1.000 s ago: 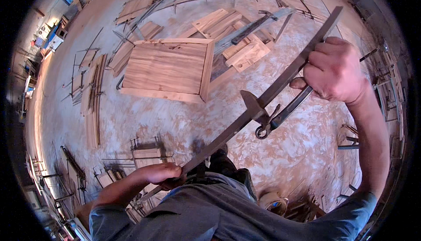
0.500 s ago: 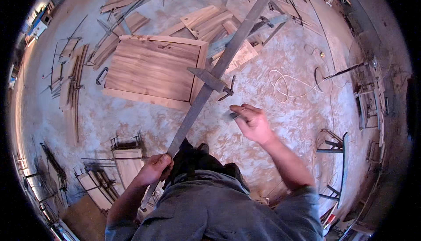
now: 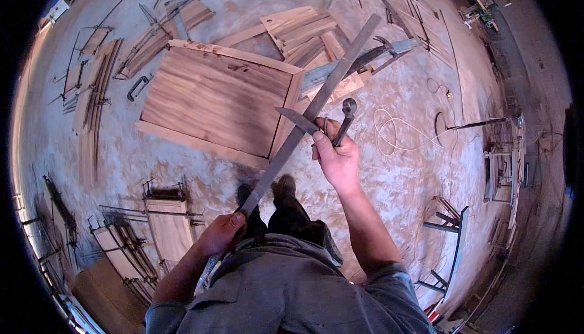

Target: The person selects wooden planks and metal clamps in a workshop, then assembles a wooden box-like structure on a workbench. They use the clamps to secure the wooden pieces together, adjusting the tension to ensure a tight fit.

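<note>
A long steel bar clamp [image 3: 277, 167] slants from my waist up toward the far right, above the floor. My left hand [image 3: 224, 234] is closed around its near end. My right hand [image 3: 336, 154] is closed at the screw end of the clamp's sliding jaw [image 3: 298, 121]. From that same hand sticks up a dark metal tool with a round, ring-like head [image 3: 348, 107], which looks like a wrench. The screw and its handle are mostly hidden by my fingers. Beyond the bar, to the left, lies a framed wooden panel [image 3: 216, 100].
A C-clamp [image 3: 140, 87] lies left of the panel. Behind it are wooden boards [image 3: 298, 30] and a claw hammer [image 3: 384, 45]. A pale cord [image 3: 389, 136] loops on the floor at right. Clamped panels [image 3: 168, 227] lie at near left; a metal frame stands [image 3: 459, 236] at right.
My right hand has moved up and closed on the screw end of the sliding jaw. The ring-headed tool now points upward. The view has shifted slightly.
</note>
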A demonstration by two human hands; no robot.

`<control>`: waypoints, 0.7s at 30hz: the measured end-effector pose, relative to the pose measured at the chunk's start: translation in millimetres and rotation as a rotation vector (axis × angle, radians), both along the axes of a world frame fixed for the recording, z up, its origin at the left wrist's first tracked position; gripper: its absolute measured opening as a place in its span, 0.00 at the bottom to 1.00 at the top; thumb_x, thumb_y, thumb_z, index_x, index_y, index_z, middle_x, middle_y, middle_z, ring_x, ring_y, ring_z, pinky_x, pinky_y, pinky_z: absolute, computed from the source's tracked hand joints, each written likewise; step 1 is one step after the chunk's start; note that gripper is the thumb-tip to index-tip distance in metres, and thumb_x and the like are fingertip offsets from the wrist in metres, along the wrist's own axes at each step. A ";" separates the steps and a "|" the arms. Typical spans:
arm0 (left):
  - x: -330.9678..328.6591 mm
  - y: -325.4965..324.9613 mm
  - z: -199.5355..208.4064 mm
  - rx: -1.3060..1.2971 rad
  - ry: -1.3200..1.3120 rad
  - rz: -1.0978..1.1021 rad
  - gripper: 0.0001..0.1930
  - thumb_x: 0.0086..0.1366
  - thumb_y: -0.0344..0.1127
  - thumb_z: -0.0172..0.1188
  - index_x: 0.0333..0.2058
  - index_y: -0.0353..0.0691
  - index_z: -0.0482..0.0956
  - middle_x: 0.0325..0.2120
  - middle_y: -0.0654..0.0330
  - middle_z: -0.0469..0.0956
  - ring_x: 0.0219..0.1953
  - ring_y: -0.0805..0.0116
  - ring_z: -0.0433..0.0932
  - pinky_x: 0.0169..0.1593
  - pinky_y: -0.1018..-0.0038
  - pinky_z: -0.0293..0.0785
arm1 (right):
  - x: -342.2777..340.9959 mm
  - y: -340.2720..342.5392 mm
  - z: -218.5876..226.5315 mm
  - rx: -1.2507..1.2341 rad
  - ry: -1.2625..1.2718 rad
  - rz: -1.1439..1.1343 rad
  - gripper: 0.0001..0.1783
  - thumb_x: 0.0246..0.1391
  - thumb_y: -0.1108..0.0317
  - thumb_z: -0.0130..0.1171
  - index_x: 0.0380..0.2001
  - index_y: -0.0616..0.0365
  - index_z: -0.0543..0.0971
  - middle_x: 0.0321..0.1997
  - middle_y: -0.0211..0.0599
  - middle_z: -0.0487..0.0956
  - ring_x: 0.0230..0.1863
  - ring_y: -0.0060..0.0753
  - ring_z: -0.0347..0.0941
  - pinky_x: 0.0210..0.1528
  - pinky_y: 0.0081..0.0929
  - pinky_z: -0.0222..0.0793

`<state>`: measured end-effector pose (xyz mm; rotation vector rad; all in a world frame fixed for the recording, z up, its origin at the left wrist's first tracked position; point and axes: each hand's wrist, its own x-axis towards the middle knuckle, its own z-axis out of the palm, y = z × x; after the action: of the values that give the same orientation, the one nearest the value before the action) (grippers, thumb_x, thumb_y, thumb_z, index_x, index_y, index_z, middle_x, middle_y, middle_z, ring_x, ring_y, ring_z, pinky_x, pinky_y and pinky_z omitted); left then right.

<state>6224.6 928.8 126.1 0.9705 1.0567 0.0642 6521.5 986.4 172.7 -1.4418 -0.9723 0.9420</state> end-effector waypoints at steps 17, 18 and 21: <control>119.1 18.1 -23.7 0.494 0.554 0.325 0.23 0.70 0.52 0.45 0.29 0.35 0.74 0.15 0.58 0.71 0.20 0.67 0.71 0.25 0.66 0.66 | 163.8 101.0 14.7 -0.388 -0.137 0.543 0.17 0.65 0.59 0.46 0.37 0.62 0.77 0.16 0.27 0.70 0.16 0.15 0.62 0.19 0.18 0.60; 125.3 17.0 -22.2 0.479 0.550 0.356 0.23 0.70 0.51 0.45 0.29 0.35 0.74 0.15 0.58 0.71 0.20 0.67 0.71 0.25 0.66 0.66 | 161.2 108.2 16.4 -0.306 -0.140 0.551 0.17 0.65 0.59 0.46 0.37 0.62 0.77 0.16 0.27 0.70 0.17 0.15 0.63 0.20 0.18 0.60; 131.5 5.0 -34.1 0.415 0.524 0.452 0.23 0.70 0.52 0.47 0.30 0.36 0.75 0.15 0.59 0.71 0.21 0.69 0.70 0.27 0.68 0.67 | 165.1 130.2 23.8 -0.416 -0.244 0.703 0.17 0.64 0.59 0.47 0.32 0.62 0.76 0.17 0.26 0.71 0.18 0.15 0.62 0.21 0.19 0.59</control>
<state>6356.1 933.8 92.0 1.1310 1.7846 0.4334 6686.6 1116.6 196.5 -1.6053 -1.5890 1.5729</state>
